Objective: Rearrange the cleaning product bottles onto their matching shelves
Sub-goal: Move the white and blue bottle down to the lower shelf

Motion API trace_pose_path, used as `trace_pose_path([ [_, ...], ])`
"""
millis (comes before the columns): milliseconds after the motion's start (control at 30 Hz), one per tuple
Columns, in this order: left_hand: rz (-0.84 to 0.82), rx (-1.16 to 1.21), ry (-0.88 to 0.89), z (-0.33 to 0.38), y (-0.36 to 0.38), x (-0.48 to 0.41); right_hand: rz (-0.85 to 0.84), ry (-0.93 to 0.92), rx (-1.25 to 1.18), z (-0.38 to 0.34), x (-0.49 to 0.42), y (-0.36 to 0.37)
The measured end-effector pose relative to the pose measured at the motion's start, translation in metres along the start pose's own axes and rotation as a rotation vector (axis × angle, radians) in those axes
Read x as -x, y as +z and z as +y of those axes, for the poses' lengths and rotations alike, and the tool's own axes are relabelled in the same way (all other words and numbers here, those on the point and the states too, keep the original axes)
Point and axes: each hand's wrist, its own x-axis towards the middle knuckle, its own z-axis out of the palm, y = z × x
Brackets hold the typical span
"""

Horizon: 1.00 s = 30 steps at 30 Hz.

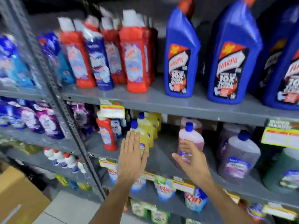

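On the middle shelf [165, 160], my left hand [131, 156] is flat and open in front of a yellow bottle [144, 136] with a blue cap, fingers together, not gripping. My right hand [192, 160] is spread open just in front of a pink bottle [191, 137] with a blue cap, fingers near its label. A lone red bottle [106, 135] stands left of the yellow ones. On the upper shelf stand red bottles [135, 57], one dark blue bottle [98, 55] among them, and big blue Harpic bottles [181, 54].
Purple and green bottles [237, 157] fill the middle shelf's right side. A grey upright post [53, 88] splits the rack; more bottles sit left of it. Pouches hang on the lower shelf [165, 189]. A cardboard box [17, 196] stands on the floor at lower left.
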Motion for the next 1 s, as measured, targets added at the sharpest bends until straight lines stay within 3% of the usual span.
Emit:
trace_pose_path([
  [233,0.245,-0.097,-0.018,-0.052,-0.108,-0.077,-0.073,-0.344,-0.048,-0.142,-0.052,0.033],
  [400,0.125,-0.052,-0.113,-0.116,-0.143,-0.130,-0.038,-0.408,-0.031,-0.210,-0.095,0.068],
  [667,-0.107,-0.200,-0.064,-0.208,-0.136,-0.178,0.035,-0.383,0.076,-0.253,-0.155,0.156],
  [867,-0.069,-0.170,0.000,-0.226,-0.123,-0.184,0.157,-0.284,0.010,-0.272,-0.199,0.193],
  [1000,-0.074,-0.140,0.004,-0.226,-0.124,-0.184,0.120,-0.230,-0.033,-0.287,-0.225,0.201],
])
